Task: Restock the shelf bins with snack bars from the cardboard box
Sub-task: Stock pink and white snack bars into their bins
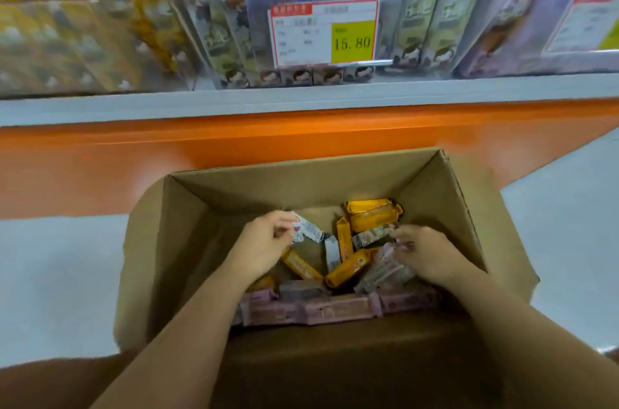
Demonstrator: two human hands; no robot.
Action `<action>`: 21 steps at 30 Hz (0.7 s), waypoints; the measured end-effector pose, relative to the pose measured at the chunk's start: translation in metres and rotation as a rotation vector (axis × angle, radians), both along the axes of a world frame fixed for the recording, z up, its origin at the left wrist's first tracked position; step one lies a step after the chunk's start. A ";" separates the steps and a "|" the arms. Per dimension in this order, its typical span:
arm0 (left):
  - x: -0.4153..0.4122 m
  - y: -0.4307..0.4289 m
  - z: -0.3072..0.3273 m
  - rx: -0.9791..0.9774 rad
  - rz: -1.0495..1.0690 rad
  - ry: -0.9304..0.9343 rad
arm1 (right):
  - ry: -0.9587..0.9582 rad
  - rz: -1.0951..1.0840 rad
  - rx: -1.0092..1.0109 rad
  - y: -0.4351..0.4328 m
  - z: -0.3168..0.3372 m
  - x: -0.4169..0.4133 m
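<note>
We see both hands lowered into the open cardboard box (207, 241) on the floor below the shelf: the left hand (264, 241) pinches a white-wrapped snack bar (306, 227) between its fingertips, while the right hand (425, 254) closes its fingers around pale purple bars (385, 269) near the box's right wall. Loose yellow bars (348, 268) lie between the hands, and pink bars (335, 308) line the near wall. Above, the clear shelf bins (214, 40) hold upright packets behind a price tag (323, 33) reading 15.80.
</note>
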State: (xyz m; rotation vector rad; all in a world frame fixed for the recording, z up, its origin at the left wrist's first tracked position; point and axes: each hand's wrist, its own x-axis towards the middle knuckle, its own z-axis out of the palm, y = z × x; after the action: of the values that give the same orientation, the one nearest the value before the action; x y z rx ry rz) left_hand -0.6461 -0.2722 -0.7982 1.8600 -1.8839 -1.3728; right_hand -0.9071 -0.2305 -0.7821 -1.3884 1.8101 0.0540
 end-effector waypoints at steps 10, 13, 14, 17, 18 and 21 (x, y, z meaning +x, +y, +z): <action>-0.032 0.013 -0.005 0.586 -0.706 -0.175 | -0.104 0.357 0.288 0.015 -0.010 0.008; -0.037 0.017 -0.002 0.571 -0.704 -0.206 | -0.159 0.417 0.301 0.016 -0.007 0.016; -0.038 0.019 -0.001 0.562 -0.707 -0.205 | -0.176 0.429 0.297 0.016 -0.005 0.019; -0.039 0.021 0.002 0.494 -0.696 -0.158 | -0.182 0.449 0.262 0.016 -0.004 0.025; -0.038 0.020 0.004 0.478 -0.663 -0.114 | -0.179 0.443 0.242 0.016 -0.004 0.025; -0.030 0.011 0.012 0.446 -0.518 0.012 | -0.231 0.296 0.143 0.014 0.002 0.024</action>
State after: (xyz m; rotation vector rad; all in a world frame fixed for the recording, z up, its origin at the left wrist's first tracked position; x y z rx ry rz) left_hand -0.6765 -0.2611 -0.7860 1.5607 -2.3059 -2.1051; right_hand -0.8832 -0.2161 -0.7801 -1.4841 1.3772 0.1675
